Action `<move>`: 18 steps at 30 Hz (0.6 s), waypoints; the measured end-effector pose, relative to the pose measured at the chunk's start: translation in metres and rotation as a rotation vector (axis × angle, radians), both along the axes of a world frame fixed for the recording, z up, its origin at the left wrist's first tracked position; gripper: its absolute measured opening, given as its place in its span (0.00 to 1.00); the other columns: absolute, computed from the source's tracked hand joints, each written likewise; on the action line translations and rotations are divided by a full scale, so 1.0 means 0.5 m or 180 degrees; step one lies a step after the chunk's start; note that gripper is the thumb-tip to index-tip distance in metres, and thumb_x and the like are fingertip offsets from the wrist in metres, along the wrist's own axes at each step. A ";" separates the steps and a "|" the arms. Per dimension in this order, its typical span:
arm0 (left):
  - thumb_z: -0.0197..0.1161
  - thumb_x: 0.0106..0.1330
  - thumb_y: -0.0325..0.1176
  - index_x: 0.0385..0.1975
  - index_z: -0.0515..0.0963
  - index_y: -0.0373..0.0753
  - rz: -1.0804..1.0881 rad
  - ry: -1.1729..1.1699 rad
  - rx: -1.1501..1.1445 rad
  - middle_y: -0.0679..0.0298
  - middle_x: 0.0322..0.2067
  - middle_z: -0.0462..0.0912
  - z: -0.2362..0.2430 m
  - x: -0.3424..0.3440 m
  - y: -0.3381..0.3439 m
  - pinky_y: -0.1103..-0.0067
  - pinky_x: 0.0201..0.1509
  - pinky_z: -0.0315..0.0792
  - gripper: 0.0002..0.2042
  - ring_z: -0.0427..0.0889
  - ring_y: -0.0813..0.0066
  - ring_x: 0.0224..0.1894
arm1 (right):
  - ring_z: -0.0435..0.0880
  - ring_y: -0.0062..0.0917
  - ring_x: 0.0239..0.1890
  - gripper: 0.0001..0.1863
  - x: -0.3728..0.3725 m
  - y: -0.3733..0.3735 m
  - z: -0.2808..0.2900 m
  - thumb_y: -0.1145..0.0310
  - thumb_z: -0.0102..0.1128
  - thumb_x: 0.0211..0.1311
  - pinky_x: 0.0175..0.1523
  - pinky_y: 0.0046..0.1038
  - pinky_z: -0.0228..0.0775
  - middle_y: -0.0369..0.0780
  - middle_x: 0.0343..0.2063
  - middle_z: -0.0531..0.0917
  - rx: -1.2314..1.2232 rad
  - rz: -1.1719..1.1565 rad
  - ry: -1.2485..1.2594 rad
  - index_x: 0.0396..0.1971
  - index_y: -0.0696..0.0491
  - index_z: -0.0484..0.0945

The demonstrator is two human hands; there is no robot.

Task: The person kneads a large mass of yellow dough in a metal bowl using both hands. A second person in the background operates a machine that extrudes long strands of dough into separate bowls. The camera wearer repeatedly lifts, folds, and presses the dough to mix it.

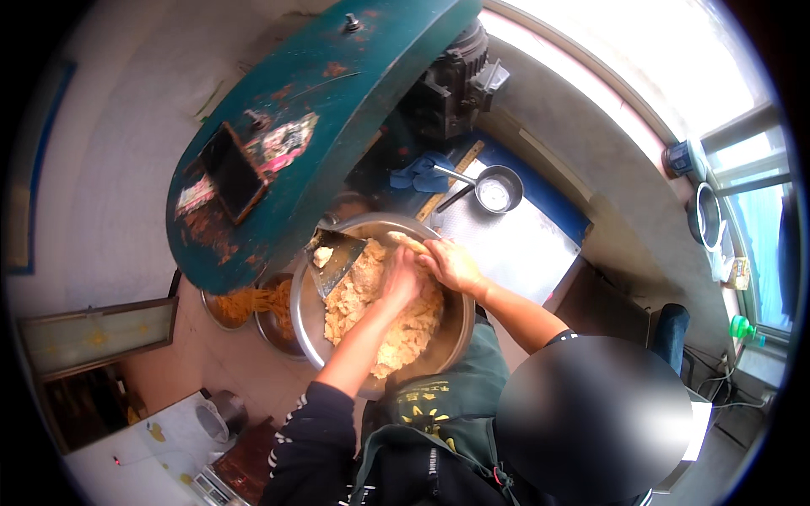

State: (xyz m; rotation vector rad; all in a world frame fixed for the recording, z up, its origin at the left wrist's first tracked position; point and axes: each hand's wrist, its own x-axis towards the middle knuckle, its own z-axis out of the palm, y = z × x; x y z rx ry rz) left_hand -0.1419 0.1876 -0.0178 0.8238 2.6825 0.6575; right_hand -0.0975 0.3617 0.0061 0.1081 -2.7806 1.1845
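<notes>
A large steel bowl (464, 329) of crumbly, pale orange dough (346, 312) sits just in front of me. At its upper right, both my hands grip an elongated lump of the dough (405, 241). My left hand (401, 274) has its fingers curled against the lump, partly hidden. My right hand (451, 270) wraps its fingers over the lump's right end, beside the rim. A dark metal chute or plate (342, 261) with a bit of dough on it reaches into the bowl's upper left, below a green machine.
Above the bowl are the worn green machine (312, 84), its motor (447, 93), and a sheet-topped table (515, 253) with a pan (498, 190) and blue cloth (422, 173). Bowls of orange strands (240, 308) stand left; a white table (160, 447) lower left; a windowsill with containers right.
</notes>
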 end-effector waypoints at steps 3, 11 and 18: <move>0.60 0.65 0.41 0.60 0.72 0.38 0.0294 0.0203 -0.0612 0.48 0.58 0.75 -0.031 0.005 0.079 0.65 0.65 0.68 0.25 0.71 0.51 0.62 | 0.80 0.45 0.46 0.16 0.001 0.005 0.007 0.60 0.57 0.71 0.54 0.42 0.69 0.47 0.40 0.84 0.0059 -0.0054 0.0029 0.48 0.56 0.77; 0.74 0.54 0.36 0.49 0.79 0.41 0.1005 -0.1235 0.0185 0.51 0.43 0.85 0.013 -0.059 0.035 0.63 0.51 0.78 0.21 0.85 0.53 0.47 | 0.81 0.44 0.45 0.15 0.003 0.004 0.008 0.60 0.58 0.70 0.52 0.41 0.70 0.47 0.39 0.84 0.0082 -0.0074 0.0151 0.46 0.56 0.78; 0.74 0.56 0.28 0.45 0.78 0.40 0.0918 -0.0992 0.0925 0.60 0.41 0.86 -0.048 0.045 -0.204 0.71 0.51 0.78 0.17 0.86 0.65 0.47 | 0.81 0.42 0.41 0.12 0.007 -0.018 -0.004 0.59 0.59 0.70 0.51 0.40 0.70 0.45 0.33 0.83 0.0211 -0.0093 0.0274 0.41 0.53 0.77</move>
